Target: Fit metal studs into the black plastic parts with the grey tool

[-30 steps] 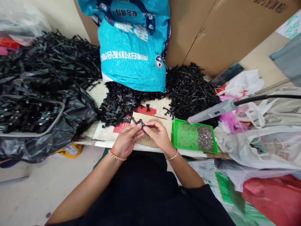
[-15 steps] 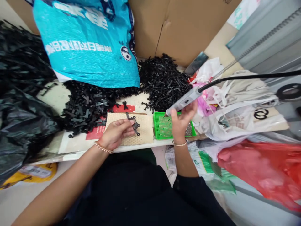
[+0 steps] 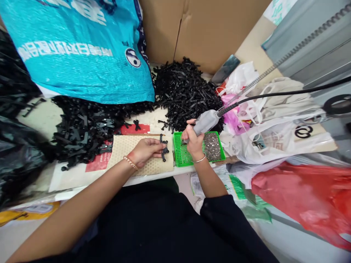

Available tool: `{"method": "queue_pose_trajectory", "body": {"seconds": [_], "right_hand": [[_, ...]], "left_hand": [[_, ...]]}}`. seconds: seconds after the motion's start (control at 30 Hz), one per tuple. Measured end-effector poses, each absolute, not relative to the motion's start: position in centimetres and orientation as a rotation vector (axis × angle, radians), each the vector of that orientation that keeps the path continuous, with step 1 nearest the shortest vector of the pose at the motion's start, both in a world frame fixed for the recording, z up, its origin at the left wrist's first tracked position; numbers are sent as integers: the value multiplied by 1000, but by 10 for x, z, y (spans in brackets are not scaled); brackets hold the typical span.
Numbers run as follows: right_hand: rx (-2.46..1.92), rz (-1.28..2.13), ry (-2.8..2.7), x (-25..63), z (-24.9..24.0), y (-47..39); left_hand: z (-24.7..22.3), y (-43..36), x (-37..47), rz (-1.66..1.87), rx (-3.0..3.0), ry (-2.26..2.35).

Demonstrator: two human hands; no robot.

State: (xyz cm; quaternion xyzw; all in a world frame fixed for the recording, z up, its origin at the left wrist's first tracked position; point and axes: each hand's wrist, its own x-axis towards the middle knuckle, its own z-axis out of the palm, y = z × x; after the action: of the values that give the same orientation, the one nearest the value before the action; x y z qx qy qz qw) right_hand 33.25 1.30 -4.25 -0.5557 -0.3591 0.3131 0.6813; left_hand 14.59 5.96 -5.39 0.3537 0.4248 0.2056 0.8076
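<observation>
My left hand (image 3: pixel 148 151) pinches a small black plastic part (image 3: pixel 164 149) with crossed arms and round ends, just above a beige dimpled mat (image 3: pixel 123 146). In my right hand (image 3: pixel 194 142) is a grey electric screwdriver (image 3: pixel 207 121), gripped around its body with the tip pointing down and left. That tip is over the left half of a green tray (image 3: pixel 177 162), which has a perforated plate in it. Small metal screws (image 3: pixel 212 146) lie heaped in the tray's right side, beyond my right wrist.
Heaps of black plastic parts (image 3: pixel 189 95) lie behind the tray and left of the mat (image 3: pixel 79 135). A blue bag (image 3: pixel 82 65) sits at the back left. White plastic bags (image 3: pixel 279 135) lie to the right; a coiled cord (image 3: pixel 296 49) and black cable (image 3: pixel 274 94) stretch to the upper right.
My right hand has closed around the screwdriver, which was resting against loosely spread fingers, and has moved left. The black part has turned slightly in my left hand. The view has shifted a little.
</observation>
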Motion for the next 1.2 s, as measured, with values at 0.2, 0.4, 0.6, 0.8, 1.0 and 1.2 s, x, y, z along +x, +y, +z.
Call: {"method": "queue_pose_trajectory", "body": {"seconds": [0.2,0.4,0.6,0.8,1.0,1.2], "right_hand": [[-1222,724,-821,333,-45,14],[-1260,737,-835,333,-46,14],[-1336,720,-865,333,-47,13],[-1289,751,-854,333,-48,14],[-1240,734,-862,333,-49,12],[-1220,569,-818,329,-22,14]], "left_hand": [[-49,60,145,420,772,938],[-49,59,145,408,765,934],[-53,59,144,416,774,903],[-51,59,145,394,777,914],[-51,60,145,386,776,922],[-59,61,145,413,764,882]]}}
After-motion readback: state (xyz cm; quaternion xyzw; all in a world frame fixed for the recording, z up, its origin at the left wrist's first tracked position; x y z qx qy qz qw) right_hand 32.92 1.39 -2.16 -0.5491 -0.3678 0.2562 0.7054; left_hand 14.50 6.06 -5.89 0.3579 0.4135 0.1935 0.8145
